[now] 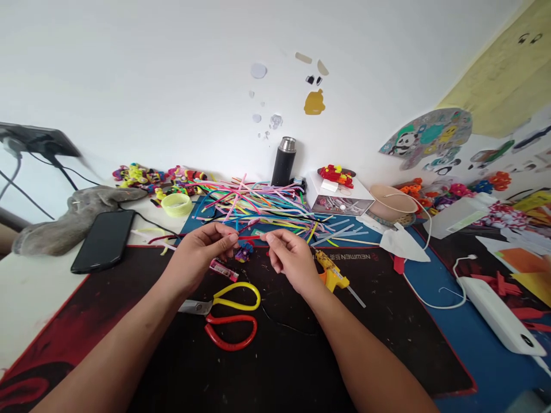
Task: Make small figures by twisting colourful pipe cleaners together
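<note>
Between my two hands runs a red pipe cleaner point(249, 237), held level above the dark mat point(284, 355). My left hand point(204, 249) pinches it between thumb and fingers; a dark red end sticks out to the left of that hand. The right hand point(293, 258) is closed on the other end, thumb against fingers. Just behind and below the hands lie a small blue and purple fuzzy piece point(244, 252) and a pink wrapped stick point(224, 269). Scissors point(232, 318) with one yellow and one red handle lie nearer me. A yellow glue gun point(334, 276) rests beside my right wrist.
A heap of coloured pipe cleaners point(258, 201) spreads behind my hands, with a black flask point(284, 160) against the wall. At left are a phone point(103, 241) and a yellow-green ring point(176, 205). A white box point(340, 195) and a power bank point(501, 315) are at right.
</note>
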A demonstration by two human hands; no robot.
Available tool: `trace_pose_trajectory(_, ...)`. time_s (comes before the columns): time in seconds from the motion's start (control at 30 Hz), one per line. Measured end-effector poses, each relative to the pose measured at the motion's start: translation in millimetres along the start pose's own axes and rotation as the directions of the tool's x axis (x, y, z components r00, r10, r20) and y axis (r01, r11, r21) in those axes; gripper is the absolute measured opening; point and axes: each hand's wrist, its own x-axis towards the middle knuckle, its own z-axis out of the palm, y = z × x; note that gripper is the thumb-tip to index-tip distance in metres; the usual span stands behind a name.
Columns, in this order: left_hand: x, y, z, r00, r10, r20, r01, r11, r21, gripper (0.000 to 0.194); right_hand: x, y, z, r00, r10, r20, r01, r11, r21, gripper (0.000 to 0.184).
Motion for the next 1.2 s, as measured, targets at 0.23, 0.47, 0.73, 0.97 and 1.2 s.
trace_pose_trajectory(0.23, -2.0, -4.4, -0.4, 0.992, -0.059, 0.109, 0.050, 0.996, 0.077, 0.037, -3.6, 7.9, 5.1, 0.997, -0.014, 0.072, 0.018, 0.998, -0.061, 0.033)
trace_pose_trajectory(0.47, -4.9, -3.5, -4.1, 0.977, -0.078, 0.199, 0.008, 0.944, 0.329, 0.046, -5.1, 13.2, 5.8, 0.994, -0.089, 0.067, 0.104, 0.958, -0.268, 0.025)
trace_pose_trajectory(0.73, 5.2, -1.3, -15.4, 0.994, 0.023, 0.104, -0.070, 0.876, 0.478, 0.044, -7.6, 9.7, 8.5, 0.990, -0.101, 0.094, 0.121, 0.961, -0.249, 0.026)
trace_pose_trajectory(0.97, 14.4, 0.2, -22.7, 0.999, -0.028, -0.032, 0.032, 0.989, 0.146, 0.054, -38.1, 2.6, 29.6, 0.886, -0.092, 0.455, 0.386, 0.690, -0.613, 0.029)
trace_pose_trajectory(1.2, 13.6, -2.2, -23.7, 0.993, -0.117, 0.016, 0.117, 0.991, -0.065, 0.046, -57.6, -15.0, 37.9, 0.793, 0.069, 0.605, 0.546, 0.360, -0.757, 0.041)
